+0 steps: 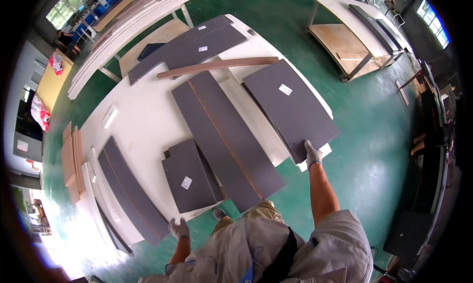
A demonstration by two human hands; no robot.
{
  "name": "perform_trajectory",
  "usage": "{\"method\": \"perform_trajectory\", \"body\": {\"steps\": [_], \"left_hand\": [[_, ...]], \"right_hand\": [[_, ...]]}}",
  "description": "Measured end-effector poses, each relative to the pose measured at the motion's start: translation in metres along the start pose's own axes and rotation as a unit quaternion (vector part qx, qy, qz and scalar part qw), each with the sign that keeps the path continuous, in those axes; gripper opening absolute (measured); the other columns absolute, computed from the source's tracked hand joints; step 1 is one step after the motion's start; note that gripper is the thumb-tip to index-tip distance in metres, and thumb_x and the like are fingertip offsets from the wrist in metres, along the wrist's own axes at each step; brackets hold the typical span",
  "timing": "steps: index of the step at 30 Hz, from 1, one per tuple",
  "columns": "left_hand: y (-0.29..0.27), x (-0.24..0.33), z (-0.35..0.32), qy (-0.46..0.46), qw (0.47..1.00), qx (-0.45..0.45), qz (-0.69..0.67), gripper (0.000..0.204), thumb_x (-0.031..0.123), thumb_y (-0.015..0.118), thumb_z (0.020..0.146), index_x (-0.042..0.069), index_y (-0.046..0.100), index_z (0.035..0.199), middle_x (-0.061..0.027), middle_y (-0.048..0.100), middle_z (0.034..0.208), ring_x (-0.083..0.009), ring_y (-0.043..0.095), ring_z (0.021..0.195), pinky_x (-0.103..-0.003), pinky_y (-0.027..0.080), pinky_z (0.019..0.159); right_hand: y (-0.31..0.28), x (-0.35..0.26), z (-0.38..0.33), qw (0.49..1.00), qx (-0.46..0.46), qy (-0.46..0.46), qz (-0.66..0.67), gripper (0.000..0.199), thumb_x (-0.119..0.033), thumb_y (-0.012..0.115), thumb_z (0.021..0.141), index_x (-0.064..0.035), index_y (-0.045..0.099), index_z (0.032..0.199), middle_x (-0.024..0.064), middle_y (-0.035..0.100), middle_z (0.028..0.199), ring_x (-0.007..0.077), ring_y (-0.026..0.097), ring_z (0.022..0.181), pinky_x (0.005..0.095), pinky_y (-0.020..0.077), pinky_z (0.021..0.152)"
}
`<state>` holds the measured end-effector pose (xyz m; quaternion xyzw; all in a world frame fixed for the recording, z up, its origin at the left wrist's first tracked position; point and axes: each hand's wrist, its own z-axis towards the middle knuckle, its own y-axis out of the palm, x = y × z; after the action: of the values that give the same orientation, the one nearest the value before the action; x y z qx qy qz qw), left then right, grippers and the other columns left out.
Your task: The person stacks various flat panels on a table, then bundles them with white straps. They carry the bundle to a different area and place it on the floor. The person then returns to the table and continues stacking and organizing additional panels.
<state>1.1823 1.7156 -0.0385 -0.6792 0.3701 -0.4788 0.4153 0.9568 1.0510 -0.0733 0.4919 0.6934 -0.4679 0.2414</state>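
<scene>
My right hand [313, 155], in a pale knitted glove, grips the near edge of a dark grey panel [290, 105] with a white label. Its thumb lies on top; the other fingers are mostly hidden. My left hand [179, 229], gloved too, is low beside the near end of a long grey panel [130, 187] with a brown groove line. Its fingers are apart and nothing shows in them. Between my hands, a wide grey panel [224, 135] with a brown line lies at a slant. A shorter labelled grey panel [187, 182] sits left of it.
A white worktable [133, 120] carries these boards. Toward the far end lie a brown strip [217, 66] and more labelled grey panels [197, 46]. A wheeled bench [340, 41] stands at far right, and brown boards [73, 160] at left. A person [68, 40] is at far left.
</scene>
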Motion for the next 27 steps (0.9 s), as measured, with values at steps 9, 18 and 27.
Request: {"method": "perform_trajectory", "body": {"steps": [9,18,27], "left_hand": [[0.109,0.391,-0.104,0.234,0.804,-0.483,-0.256,0.067,0.040,0.070,0.100,-0.010,0.054,0.142,-0.0245,0.064,0.141,-0.0285,0.062,0.132,-0.037,0.048,0.112],[0.252,0.466,-0.174,0.030,0.753,-0.505,-0.422,0.087,0.061,0.066,0.099,-0.008,0.049,0.149,-0.0163,0.058,0.147,-0.0287,0.055,0.134,-0.036,0.040,0.117],[0.136,0.417,-0.127,0.029,0.805,-0.528,-0.268,0.080,0.060,0.065,0.099,-0.006,0.056,0.144,-0.0152,0.061,0.144,-0.0239,0.055,0.135,-0.037,0.044,0.113]], "right_hand": [[-0.079,-0.128,0.116,0.917,-0.112,-0.192,-0.331,0.084,-0.048,0.088,0.079,0.0039,0.060,0.139,0.0176,0.070,0.127,0.0289,0.067,0.117,0.0386,0.0519,0.104],[-0.063,-0.119,0.060,0.925,-0.221,-0.145,-0.273,0.056,-0.044,0.083,0.088,-0.0003,0.073,0.121,0.0092,0.078,0.105,0.0194,0.073,0.092,0.0347,0.0573,0.085],[-0.076,-0.057,-0.012,0.928,-0.367,0.023,-0.065,0.074,-0.054,0.079,0.090,0.0072,0.068,0.130,0.0200,0.072,0.122,0.0288,0.065,0.121,0.0364,0.0501,0.105]]}}
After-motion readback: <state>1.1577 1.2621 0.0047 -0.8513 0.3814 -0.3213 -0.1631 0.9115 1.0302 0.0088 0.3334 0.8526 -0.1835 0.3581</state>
